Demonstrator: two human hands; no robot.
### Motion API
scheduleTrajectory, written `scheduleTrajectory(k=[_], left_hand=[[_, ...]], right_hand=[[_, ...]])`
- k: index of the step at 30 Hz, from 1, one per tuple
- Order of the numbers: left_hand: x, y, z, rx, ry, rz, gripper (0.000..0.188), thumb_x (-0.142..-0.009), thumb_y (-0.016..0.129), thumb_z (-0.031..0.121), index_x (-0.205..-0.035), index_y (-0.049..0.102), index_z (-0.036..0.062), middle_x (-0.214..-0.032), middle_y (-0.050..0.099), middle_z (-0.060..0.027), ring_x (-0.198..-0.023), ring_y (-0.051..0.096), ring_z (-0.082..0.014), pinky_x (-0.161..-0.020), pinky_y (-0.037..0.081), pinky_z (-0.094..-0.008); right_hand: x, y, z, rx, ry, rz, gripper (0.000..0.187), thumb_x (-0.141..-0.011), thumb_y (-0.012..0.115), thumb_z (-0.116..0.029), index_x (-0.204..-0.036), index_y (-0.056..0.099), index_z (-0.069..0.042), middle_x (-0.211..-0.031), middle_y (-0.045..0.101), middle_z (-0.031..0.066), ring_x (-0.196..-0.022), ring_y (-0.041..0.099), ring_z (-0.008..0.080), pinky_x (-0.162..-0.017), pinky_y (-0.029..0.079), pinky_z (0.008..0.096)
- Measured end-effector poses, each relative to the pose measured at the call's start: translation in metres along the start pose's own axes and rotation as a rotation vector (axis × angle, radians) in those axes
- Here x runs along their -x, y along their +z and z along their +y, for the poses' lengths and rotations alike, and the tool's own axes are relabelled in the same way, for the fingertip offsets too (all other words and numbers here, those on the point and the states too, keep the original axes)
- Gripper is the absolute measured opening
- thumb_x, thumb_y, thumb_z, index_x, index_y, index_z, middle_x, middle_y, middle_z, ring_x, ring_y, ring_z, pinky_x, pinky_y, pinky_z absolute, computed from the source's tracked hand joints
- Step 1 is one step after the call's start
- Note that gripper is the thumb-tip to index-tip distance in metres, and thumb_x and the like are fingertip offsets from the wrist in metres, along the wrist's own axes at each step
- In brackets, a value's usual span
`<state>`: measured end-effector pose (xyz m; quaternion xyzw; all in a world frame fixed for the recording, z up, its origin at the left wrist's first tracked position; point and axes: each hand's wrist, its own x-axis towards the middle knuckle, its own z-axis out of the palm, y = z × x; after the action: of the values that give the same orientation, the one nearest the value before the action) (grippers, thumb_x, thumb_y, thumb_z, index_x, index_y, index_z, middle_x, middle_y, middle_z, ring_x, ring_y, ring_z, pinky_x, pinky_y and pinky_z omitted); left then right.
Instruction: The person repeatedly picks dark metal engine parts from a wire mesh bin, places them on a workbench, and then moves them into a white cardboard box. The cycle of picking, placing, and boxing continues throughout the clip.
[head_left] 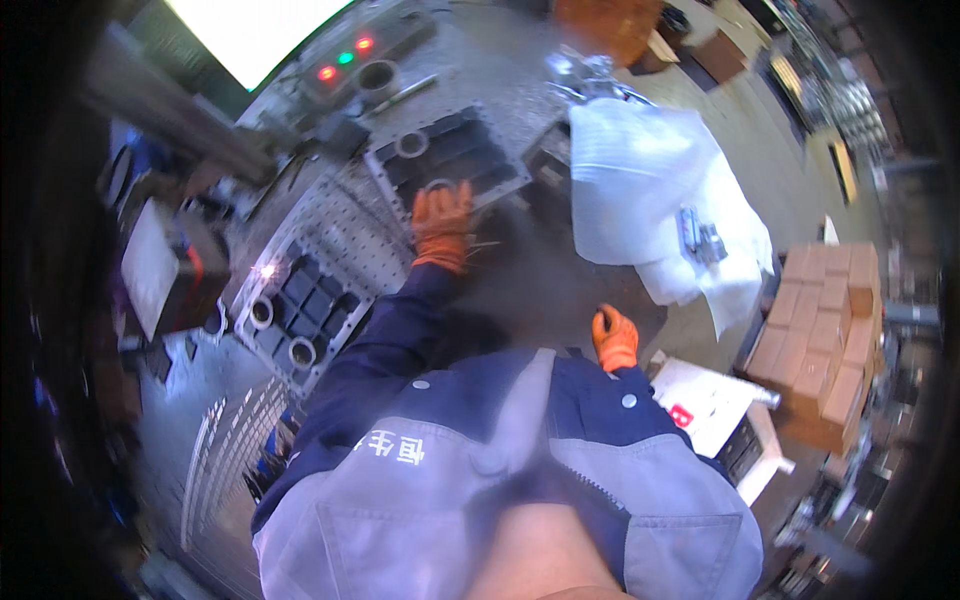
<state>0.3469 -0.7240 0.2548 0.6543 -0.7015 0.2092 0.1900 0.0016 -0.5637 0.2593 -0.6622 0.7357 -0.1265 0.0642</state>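
Note:
My left hand [441,228], in an orange glove, reaches forward with its fingers over the near edge of a grey ribbed metal casting [466,150]. The fingers are bent against that rim, beside one of the two round collars in the casting; the thumb cannot be made out. My right hand [614,338], also gloved in orange, hangs low at my right side. Its fingers are curled in, and nothing shows in them. To the left, a second casting [318,302] of similar shape with two round collars lies on a perforated metal plate [345,225]. A bright spark glows at its far left corner.
White foam sheet [640,160] drapes over something on the right, with a small metal part [702,238] on it. Stacked brown cartons [825,320] stand farther right. A control box [385,50] with lit buttons and a bright screen [255,30] are at the far left.

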Motion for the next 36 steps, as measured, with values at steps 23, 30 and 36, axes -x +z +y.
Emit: scheduleTrajectory(k=[23,30,36], left_hand=[[-0.120,-0.077,0.075,0.986,0.002,-0.793,0.029,-0.094,0.055,0.016,-0.119,0.063,0.0023,-0.100,0.073,-0.0062,-0.095,0.067,-0.0200,-0.093,0.051,-0.0324],[-0.021,-0.147,0.317,1.519,0.242,-1.388,0.020,-0.085,0.066,0.008,-0.104,0.065,0.0012,-0.093,0.068,-0.0137,-0.088,0.066,-0.0283,-0.082,0.053,-0.0369],[0.066,-0.235,0.502,1.666,0.734,-1.834,0.037,-0.093,0.062,0.024,-0.117,0.062,-0.0042,-0.107,0.067,-0.0150,-0.098,0.065,-0.0279,-0.085,0.053,-0.0347]], right_hand=[[0.205,0.002,0.088,-0.927,1.091,0.123,0.036,-0.087,0.062,-0.028,-0.114,0.065,-0.005,-0.101,0.070,0.0164,-0.095,0.067,0.0293,-0.084,0.052,0.0408],[0.198,-0.028,0.148,-1.781,0.963,0.165,0.041,-0.093,0.062,-0.028,-0.126,0.060,-0.002,-0.121,0.062,0.0165,-0.111,0.061,0.0276,-0.091,0.052,0.0389],[0.269,-0.074,0.219,-1.594,0.705,0.754,0.042,-0.097,0.059,-0.021,-0.135,0.053,-0.003,-0.132,0.058,0.0138,-0.120,0.058,0.0261,-0.103,0.049,0.0373]])
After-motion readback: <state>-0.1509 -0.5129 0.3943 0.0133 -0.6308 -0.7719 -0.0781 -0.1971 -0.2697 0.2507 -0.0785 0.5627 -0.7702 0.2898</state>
